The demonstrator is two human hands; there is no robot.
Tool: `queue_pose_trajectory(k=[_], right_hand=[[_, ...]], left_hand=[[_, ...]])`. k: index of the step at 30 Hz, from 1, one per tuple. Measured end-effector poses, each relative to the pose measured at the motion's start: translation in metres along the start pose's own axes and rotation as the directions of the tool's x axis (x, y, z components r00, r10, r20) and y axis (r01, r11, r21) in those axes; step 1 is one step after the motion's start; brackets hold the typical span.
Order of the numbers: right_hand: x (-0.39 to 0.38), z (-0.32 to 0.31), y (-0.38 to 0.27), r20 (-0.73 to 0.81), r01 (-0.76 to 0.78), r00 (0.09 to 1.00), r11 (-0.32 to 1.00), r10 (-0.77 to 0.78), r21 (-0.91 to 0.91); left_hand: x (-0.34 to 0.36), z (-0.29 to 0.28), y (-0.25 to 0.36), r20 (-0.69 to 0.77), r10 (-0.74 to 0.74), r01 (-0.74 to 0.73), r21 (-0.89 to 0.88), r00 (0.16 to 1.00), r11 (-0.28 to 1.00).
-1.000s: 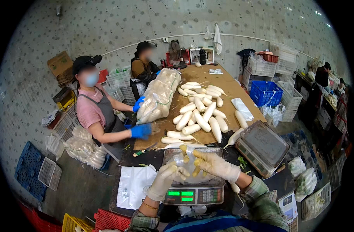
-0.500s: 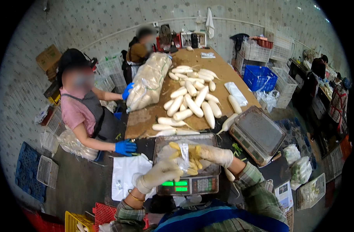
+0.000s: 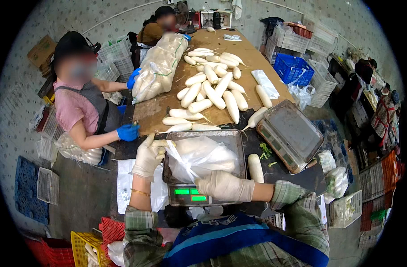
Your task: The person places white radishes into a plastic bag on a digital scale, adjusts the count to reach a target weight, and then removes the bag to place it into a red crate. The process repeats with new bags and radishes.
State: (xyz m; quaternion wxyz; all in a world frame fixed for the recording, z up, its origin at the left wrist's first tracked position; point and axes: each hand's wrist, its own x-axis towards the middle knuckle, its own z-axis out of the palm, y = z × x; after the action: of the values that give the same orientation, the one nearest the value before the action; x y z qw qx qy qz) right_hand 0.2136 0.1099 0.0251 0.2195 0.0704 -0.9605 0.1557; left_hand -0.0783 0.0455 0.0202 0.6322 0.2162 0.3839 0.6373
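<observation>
on the shallow grey metal tray (image 3: 238,143) of a digital scale with glowing green displays (image 3: 182,192), i see through my head camera a translucent white plastic bag (image 3: 208,155) lying on its side, with pale, long shapes showing through its film. the two hands i follow are apart, one on either side of it. the left hand (image 3: 147,155), in an off-white glove, is at the bag's left end with its fingers partly bent; from here i cannot tell whether they pinch the film. the right hand (image 3: 225,185), gloved alike, lies across the tray's near edge, its curled fingers against the bag's lower side, and i cannot tell how firmly they hold it. under my left forearm i make out a flat white plastic sheet or bag (image 3: 123,187). just right of the scale is a single smooth white radish (image 3: 255,168), near some torn green leaves (image 3: 265,151) and a second, worn grey scale (image 3: 294,131). beyond the tray, a loose heap of long white radishes (image 3: 231,106) covers part of the brown tabletop (image 3: 252,49). to my left, a co-worker in a pink top and grey apron (image 3: 90,107) has one blue-gloved hand (image 3: 133,78) against a long, bulging clear sack of radishes (image 3: 156,73).
</observation>
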Motion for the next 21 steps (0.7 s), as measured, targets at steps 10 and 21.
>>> queue_pose_trajectory(k=[10,21], right_hand=[[-0.019,0.005,0.001,0.166,-0.211,0.956,0.961,0.241,-0.177],[0.008,-0.036,-0.032,0.111,-0.36,0.658,0.181,0.745,0.915]], left_hand=[[0.023,0.02,-0.017,-0.085,-0.053,0.02,-0.349,0.995,0.937],[-0.04,0.104,-0.056,0.416,0.792,-0.404,0.884,0.447,-0.237]])
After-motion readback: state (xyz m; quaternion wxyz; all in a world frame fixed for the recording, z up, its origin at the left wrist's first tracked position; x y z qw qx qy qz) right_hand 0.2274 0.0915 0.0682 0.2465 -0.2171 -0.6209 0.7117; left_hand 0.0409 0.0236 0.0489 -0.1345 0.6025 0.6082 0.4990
